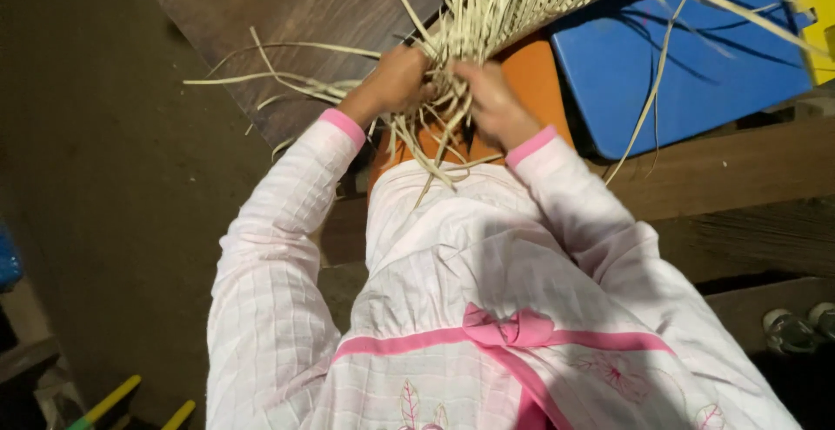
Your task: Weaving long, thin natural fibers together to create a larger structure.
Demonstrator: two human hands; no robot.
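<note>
Left hand point(396, 78): clenched on a bunch of pale straw strips point(487, 13), fingers buried among the strands, left of the right hand.
Right hand point(491, 100): closed around the same strips, pinching strands just beside the left hand, knuckles toward the camera.
Straw strips: fanned out from the far edge down to both hands, loose ends trailing left over the dark wooden surface point(296, 4) and right across the blue board point(696, 73).
Orange piece point(535, 78): beneath the hands and strips, partly hidden.
Sleeves: pink-cuffed, pale checked fabric, near side.
Risk, tangling: stray ends crossing each other, likely to snag if pulled hard.
Risk, breakage: thin dry-looking strands, liable to crack under a sharp bend.
Risk, slipping: loosened grip letting the held crossing spring apart.
Risk, poor light: dim surroundings, easy to pick a wrong strand.
</note>
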